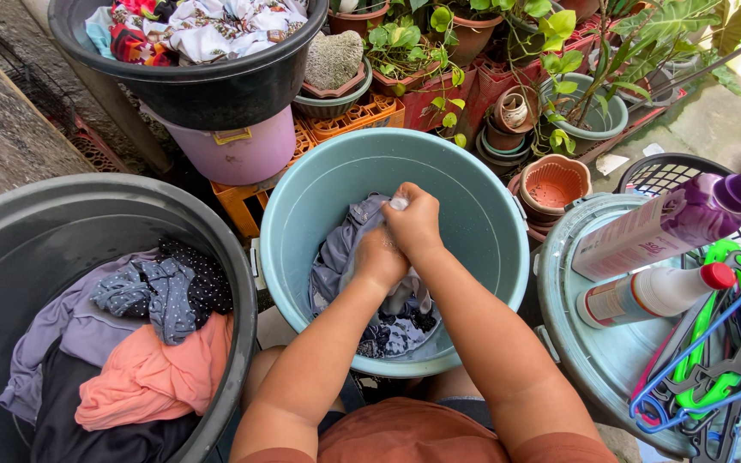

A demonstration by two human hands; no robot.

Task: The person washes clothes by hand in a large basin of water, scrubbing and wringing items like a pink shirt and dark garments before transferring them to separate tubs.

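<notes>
Fingers (408, 208) of the right hand (415, 225) were clenched around a bunched fold of a wet grey-blue cotton garment (346, 244), and the left hand (377, 257), pressed against the right just below it, gripped the same cloth with its fingers curled out of sight. Both hands met above the middle of a round pale teal plastic basin (490, 214), and the garment hung from the fingers down into that basin, where more grey and dark patterned cloth lay in a heap at the bottom.

Left of the fingers stood a large dark grey plastic tub (36, 214) holding a pile of lilac, dotted navy, peach and black clothes (122, 343). Beyond the fingers, farther from the person, a black plastic tub (216, 90) of printed fabrics rested on a lilac plastic bucket (246, 150), beside terracotta pots with green plants (473, 39). Right of the fingers, a light blue round lid (602, 360) carried a purple detergent bottle (671, 225) lying on its side, a white bottle with a red cap (653, 293) just beside it, and a tangle of blue, green and black plastic hangers (722, 360).
</notes>
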